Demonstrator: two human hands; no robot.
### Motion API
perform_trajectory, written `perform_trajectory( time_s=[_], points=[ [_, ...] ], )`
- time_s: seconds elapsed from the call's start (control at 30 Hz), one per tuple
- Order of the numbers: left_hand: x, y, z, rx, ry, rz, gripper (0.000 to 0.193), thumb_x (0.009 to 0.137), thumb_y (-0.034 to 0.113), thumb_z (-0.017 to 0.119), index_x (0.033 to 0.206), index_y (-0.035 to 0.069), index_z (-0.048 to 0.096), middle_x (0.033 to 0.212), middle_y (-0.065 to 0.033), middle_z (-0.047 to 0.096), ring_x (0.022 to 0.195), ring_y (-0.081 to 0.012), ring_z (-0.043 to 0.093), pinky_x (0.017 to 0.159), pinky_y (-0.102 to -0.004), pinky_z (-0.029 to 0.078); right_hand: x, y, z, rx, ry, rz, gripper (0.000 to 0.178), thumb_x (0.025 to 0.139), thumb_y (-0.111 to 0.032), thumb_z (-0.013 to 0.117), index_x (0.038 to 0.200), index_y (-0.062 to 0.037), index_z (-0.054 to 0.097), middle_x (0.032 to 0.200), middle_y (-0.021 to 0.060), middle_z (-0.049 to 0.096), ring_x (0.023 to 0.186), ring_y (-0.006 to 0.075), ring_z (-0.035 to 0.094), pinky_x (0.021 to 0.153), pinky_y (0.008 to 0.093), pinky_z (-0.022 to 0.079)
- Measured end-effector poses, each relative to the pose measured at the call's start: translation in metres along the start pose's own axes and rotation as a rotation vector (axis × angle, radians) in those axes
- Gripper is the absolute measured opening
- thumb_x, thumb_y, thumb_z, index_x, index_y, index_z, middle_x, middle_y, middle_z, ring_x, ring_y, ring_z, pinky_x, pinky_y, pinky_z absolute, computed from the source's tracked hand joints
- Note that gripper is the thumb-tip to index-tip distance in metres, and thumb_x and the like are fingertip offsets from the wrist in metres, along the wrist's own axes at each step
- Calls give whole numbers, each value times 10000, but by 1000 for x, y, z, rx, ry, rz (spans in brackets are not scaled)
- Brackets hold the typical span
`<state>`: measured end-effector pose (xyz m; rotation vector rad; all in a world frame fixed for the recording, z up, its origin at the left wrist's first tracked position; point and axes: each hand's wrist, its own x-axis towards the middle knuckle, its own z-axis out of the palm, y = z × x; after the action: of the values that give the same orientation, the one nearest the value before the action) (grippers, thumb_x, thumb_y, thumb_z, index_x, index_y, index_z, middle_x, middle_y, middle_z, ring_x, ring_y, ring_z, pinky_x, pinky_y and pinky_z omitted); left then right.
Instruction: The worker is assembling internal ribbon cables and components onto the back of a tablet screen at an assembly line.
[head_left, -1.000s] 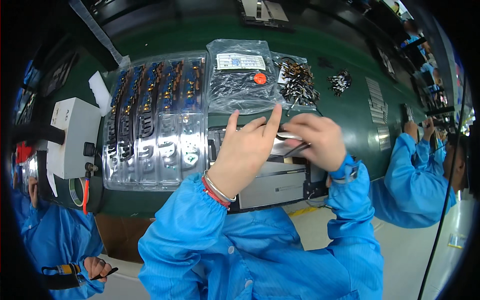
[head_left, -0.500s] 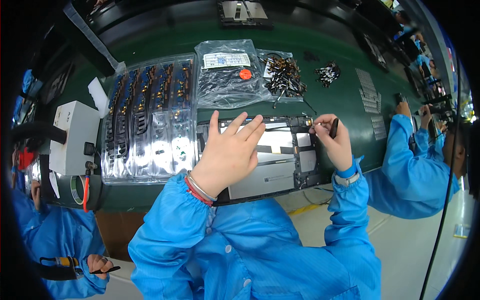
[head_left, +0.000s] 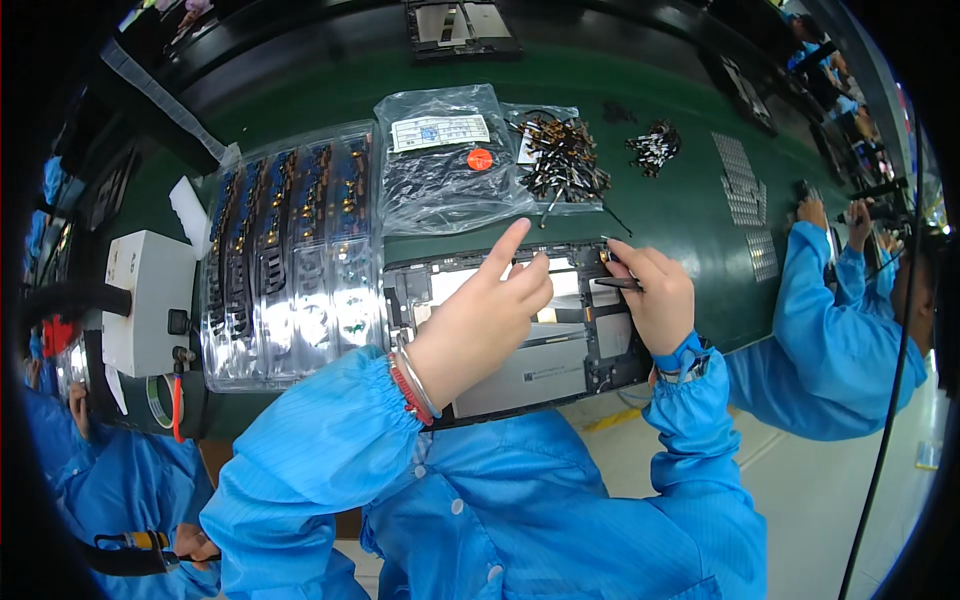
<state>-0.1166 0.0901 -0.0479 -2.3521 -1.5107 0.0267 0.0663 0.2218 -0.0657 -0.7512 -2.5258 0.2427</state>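
Note:
In front of me lies a tablet chassis (head_left: 520, 378), its back off, with metal plates and a dark frame showing. Over its left half hovers my left hand (head_left: 485, 315), empty, index finger stretched out and the other fingers loosely bent. My right hand (head_left: 660, 295) is at the chassis's upper right corner, closed around a slim dark pen-like tool (head_left: 618, 284) that points left. Its thumb and index finger are pressed at a small gold-coloured part on that corner; whether they pinch it I cannot tell.
Left stands a clear tray (head_left: 295, 260) of small boards, beside a white box (head_left: 150, 300) with a hose. Beyond the chassis lie a plastic bag (head_left: 440, 165), a pile of short cables (head_left: 560, 160) and a smaller pile (head_left: 655, 147). Co-workers sit on both sides.
My left hand has lifted its spread fingers off the top edge and partly curled them. In my right hand the dark tool has swung from upright to pointing left, and the fingers sit closer over the corner.

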Motion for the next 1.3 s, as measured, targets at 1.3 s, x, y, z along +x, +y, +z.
perform_trajectory(
  time_s=[1.3],
  points=[
    [-67,158,-6,-2567,628,-1171,355,905,144,494,1200,-42,431,1217,-117,481,1118,-186,469,951,-332,383,30,-45,5,158,-405,-373,374,632,0,549,994,-57,626,996,83,581,796,276,599,698,348,491]
  ],
)
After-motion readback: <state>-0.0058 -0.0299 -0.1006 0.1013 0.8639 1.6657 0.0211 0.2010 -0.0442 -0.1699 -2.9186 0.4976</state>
